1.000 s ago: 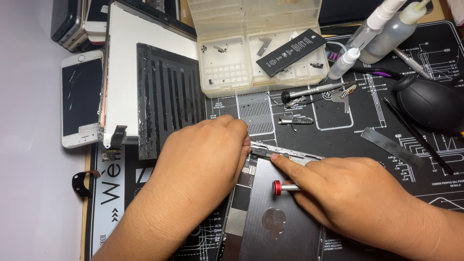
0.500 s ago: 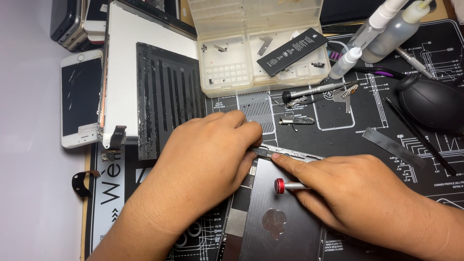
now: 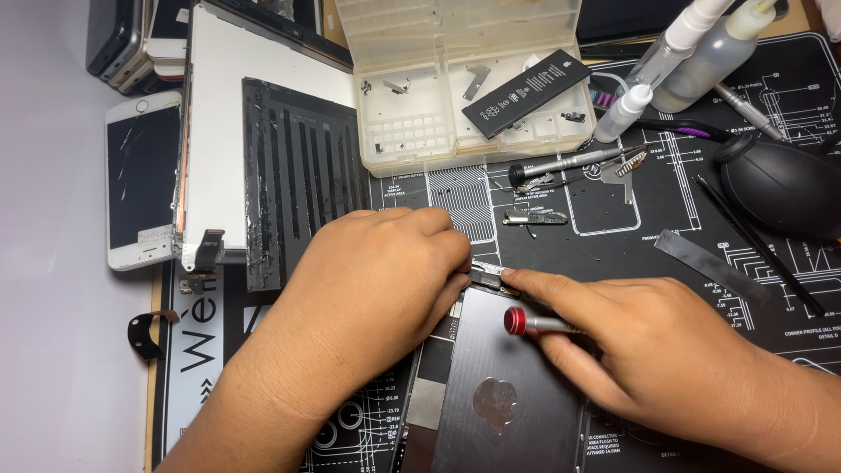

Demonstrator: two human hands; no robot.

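Head view: left hand [image 3: 372,285] is pinching a small metal bracket [image 3: 487,274] at the opened phone's [image 3: 499,385] twelve o'clock edge. Right hand [image 3: 648,355] is gripping a red-capped screwdriver [image 3: 530,323], forefinger touching the bracket.

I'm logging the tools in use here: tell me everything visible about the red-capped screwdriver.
The red-capped screwdriver is a slim tool with a silvery metal shaft and a round red end cap. It lies nearly level, cap pointing left, over the dark opened device. The right hand grips it; its tip is hidden under the fingers.
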